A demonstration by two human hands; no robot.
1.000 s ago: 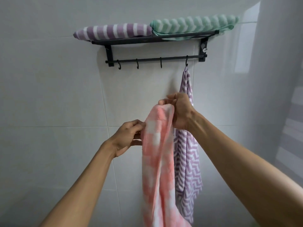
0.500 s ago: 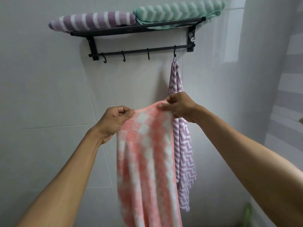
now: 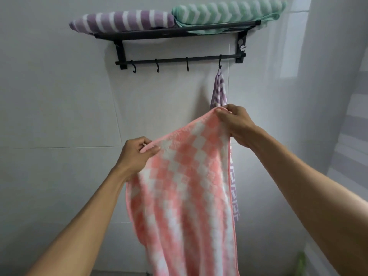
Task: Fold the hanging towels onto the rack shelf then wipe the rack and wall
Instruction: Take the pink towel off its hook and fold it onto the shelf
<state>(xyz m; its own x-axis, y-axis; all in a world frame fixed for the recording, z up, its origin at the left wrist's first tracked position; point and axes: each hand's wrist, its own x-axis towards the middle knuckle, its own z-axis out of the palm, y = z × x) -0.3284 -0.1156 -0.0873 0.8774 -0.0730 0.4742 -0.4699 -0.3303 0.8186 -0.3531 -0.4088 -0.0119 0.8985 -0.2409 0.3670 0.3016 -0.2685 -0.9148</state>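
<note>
Tiled wall (image 3: 59, 116), pink towel (image 3: 185, 186) hanging lengthwise downward

Tiled bathroom corner, soft diffuse daylight.
Glossy white ceramic wall tiles (image 3: 59, 96) with thin grout lines fill the frame; pale rectangular light reflection (image 3: 288, 46) at upper right on the side wall.

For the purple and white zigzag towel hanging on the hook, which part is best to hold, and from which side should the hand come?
Grip the purple and white zigzag towel at its narrow gathered top, just under the rightmost black hook, coming from the front, probably with the right hand once it is free. There the cloth is bunched into one graspable neck and shows uncovered; lower down, the pink and white checked towel hides most of it.
</note>
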